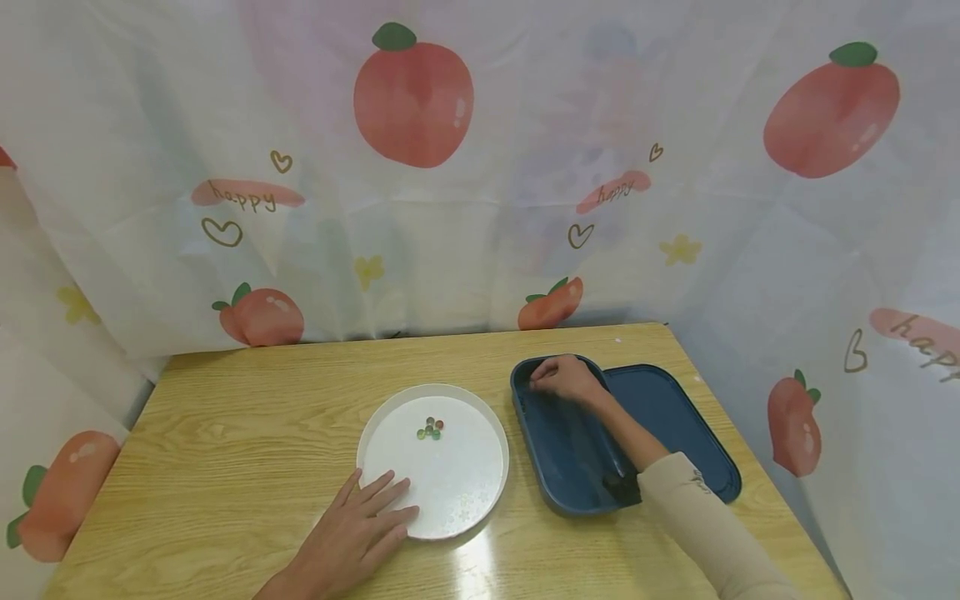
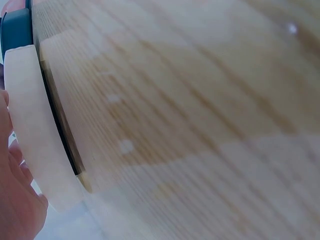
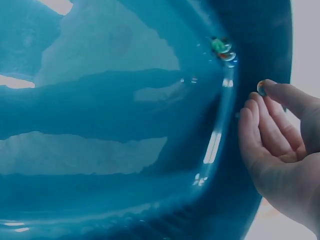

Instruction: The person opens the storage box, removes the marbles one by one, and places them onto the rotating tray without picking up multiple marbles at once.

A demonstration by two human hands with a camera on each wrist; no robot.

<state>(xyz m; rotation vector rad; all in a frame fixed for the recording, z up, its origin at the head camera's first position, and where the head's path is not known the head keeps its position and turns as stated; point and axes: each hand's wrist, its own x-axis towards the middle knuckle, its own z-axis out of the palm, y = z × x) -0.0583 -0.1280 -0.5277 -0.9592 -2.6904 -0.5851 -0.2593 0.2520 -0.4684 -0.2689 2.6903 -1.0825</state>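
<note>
My right hand point(image 1: 567, 380) is over the far end of a deep dark-blue box point(image 1: 558, 454). Between its thumb and forefinger it pinches a small glass marble point(image 3: 261, 88), seen in the right wrist view just inside the wall. More marbles point(image 3: 220, 46), green and orange, lie close together in the corner of the box floor. A round white tray point(image 1: 457, 492) stands to the left of the box, with a small cluster of marbles point(image 1: 430, 430) on it. My left hand point(image 1: 351, 532) rests with spread fingers on the tray's near left rim.
Partly behind the box, on its right, lies a flat dark-blue lid point(image 1: 660, 408). Everything stands on a wooden table point(image 1: 247, 433). A white curtain point(image 1: 465, 250) printed with fruit hangs right behind the table's far edge and along its sides.
</note>
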